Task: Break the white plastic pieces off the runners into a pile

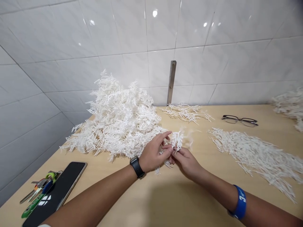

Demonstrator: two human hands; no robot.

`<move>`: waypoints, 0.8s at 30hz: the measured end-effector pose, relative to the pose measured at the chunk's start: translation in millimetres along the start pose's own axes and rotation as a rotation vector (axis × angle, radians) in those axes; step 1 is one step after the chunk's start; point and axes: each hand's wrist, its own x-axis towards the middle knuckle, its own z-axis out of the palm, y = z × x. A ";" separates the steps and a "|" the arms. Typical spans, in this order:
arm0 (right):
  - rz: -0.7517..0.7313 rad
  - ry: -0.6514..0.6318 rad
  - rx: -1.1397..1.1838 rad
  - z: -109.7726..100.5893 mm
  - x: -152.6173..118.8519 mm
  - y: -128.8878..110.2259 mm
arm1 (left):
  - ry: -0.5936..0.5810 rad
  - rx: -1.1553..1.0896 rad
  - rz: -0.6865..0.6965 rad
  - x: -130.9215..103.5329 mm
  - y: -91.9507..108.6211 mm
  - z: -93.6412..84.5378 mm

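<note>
A small white branched piece [177, 140], apparently plastic, stands up between my hands, its right side blurred. The thumb and fingers of my left hand [156, 151] are closed on its lower left part. Pinched around its base from the other side is my right hand [188, 162], close against the left fingertips. Just behind my left hand rises a large heap of similar white branched pieces [123, 119]. A few more white bits show under the hands, partly hidden by the fingers. What exactly each fingertip grips is covered.
Thin white strips [255, 157] lie spread at the right, with eyeglasses [240, 120] behind them. A smaller scatter of white pieces [186, 112] lies near a metal bar [171, 82] on the tiled wall. At front left are a phone [59, 189] and keys [39, 189].
</note>
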 end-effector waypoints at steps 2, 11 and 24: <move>-0.005 -0.083 -0.089 0.5 -1.7 -2.9 | 0.003 -0.005 0.051 0.5 -0.9 -1.5; -0.045 -0.184 -0.475 0.2 -6.4 -2.6 | -0.219 0.099 0.157 2.3 -1.0 -2.5; -0.149 -0.169 -0.468 7.5 -5.0 -8.8 | -0.329 0.223 0.113 1.7 -1.0 -2.7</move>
